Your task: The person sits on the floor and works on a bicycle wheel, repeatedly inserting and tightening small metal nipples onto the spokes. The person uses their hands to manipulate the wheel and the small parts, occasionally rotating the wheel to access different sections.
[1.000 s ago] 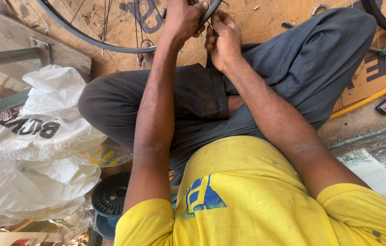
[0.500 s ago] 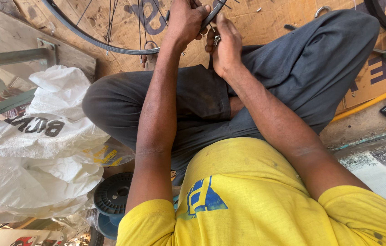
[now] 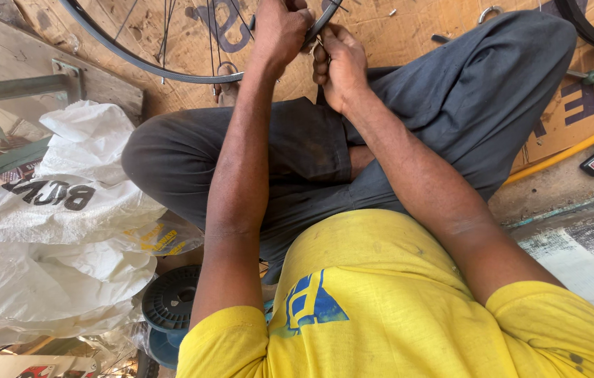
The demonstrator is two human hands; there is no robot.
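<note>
Left hand [image 3: 279, 31] closed around the wheel rim [image 3: 136, 59] at the frame's top, right hand [image 3: 339, 66] just beside it, fingers curled on something small, unidentifiable, rim partly cut off.

Bright, even daylight, warm tone. Soft shadows only, under the bent legs and forearms. White plastic bags [image 3: 52, 231] at left near glare, detail washed out. Focus sharp mid-frame; slight wide-angle stretch and softness at the bottom corners. No motion blur.

Wheel rim [image 3: 144, 64] cut by top edge; small metal item at right hand [image 3: 340, 64] unclear.
</note>
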